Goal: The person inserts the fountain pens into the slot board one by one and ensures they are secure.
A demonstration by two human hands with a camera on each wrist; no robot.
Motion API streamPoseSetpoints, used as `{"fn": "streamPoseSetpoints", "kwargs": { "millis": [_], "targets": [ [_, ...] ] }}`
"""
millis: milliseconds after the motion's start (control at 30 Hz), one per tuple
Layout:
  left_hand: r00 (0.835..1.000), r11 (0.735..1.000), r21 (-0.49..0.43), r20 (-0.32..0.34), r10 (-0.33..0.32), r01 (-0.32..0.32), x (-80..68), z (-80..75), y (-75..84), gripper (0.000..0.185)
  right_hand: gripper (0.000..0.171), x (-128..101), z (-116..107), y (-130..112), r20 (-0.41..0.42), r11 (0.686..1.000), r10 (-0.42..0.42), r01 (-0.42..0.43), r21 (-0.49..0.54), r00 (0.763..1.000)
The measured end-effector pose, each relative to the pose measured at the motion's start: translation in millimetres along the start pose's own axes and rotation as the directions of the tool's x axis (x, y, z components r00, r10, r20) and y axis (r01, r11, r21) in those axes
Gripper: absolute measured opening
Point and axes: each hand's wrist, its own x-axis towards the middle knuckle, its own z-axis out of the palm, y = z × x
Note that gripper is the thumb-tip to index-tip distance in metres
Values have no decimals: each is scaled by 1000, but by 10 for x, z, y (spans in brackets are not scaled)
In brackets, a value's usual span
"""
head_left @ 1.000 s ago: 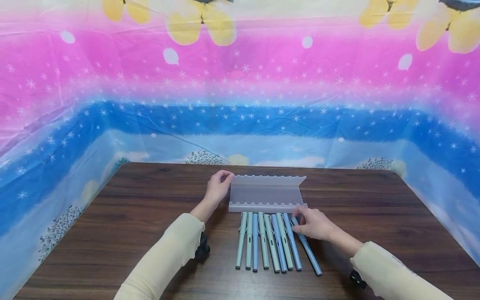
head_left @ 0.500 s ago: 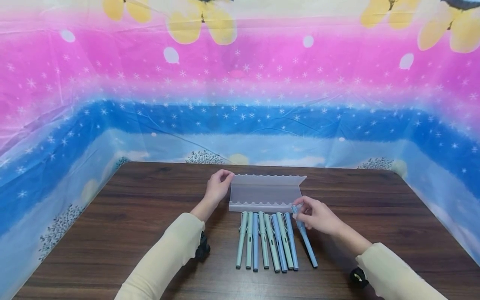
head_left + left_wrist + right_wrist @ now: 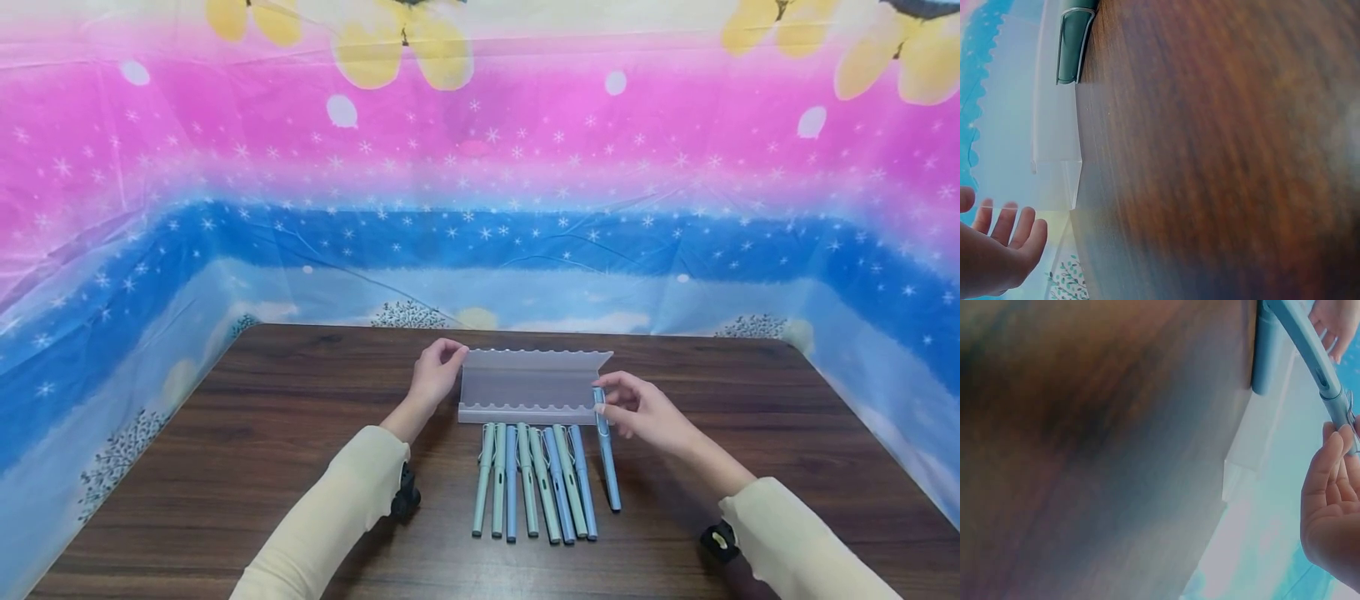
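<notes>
A translucent white pen rack (image 3: 532,387) with scalloped edges lies on the dark wooden table (image 3: 262,433). My left hand (image 3: 453,354) pinches its back left corner; in the left wrist view the fingers (image 3: 1013,228) lie beside the rack (image 3: 1054,125). My right hand (image 3: 602,408) pinches the cap end of a light blue pen (image 3: 609,475), lifted at the rack's front right corner with its tail low over the table. The right wrist view shows that pen (image 3: 1300,337) between my fingertips (image 3: 1329,456). Several green and blue pens (image 3: 536,483) lie side by side before the rack.
A colourful pink and blue plastic sheet (image 3: 480,167) walls in the table at the back and both sides. Bare wood stretches left and right of the pens. A green pen cap (image 3: 1075,37) lies at the rack's front edge.
My right hand has lifted the rightmost blue pen out of the row and carried it forward to the rack's right front corner, turning it straighter. The left hand has stayed put.
</notes>
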Motion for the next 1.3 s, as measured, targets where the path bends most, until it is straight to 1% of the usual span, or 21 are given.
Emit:
{"fn": "streamPoseSetpoints", "kwargs": {
  "millis": [233,533,800,900,1100,1300],
  "targets": [
    [1000,1000,-7,4,3,-3,-2,-1,-6,21,31,58,-106,9,-45,1000,-26,25,-10,999],
    [1000,1000,7,-9,14,-14,0,1,-4,20,29,145,-234,-53,-112,995,-78,71,-67,991],
    [1000,1000,8,-3,3,-3,-5,0,-3,20,31,245,-353,-112,-154,993,-93,80,-87,984],
    [1000,1000,9,-3,8,-8,-5,-1,-5,20,32,301,-397,-82,-167,991,-111,95,-98,980],
    [1000,1000,14,-3,9,-8,-7,-4,3,21,34,434,-485,74,-189,989,-105,82,-126,976],
    [1000,1000,16,-9,14,-14,-10,-3,3,21,37,513,-512,66,-196,986,-118,92,-136,973]
  ]
}}
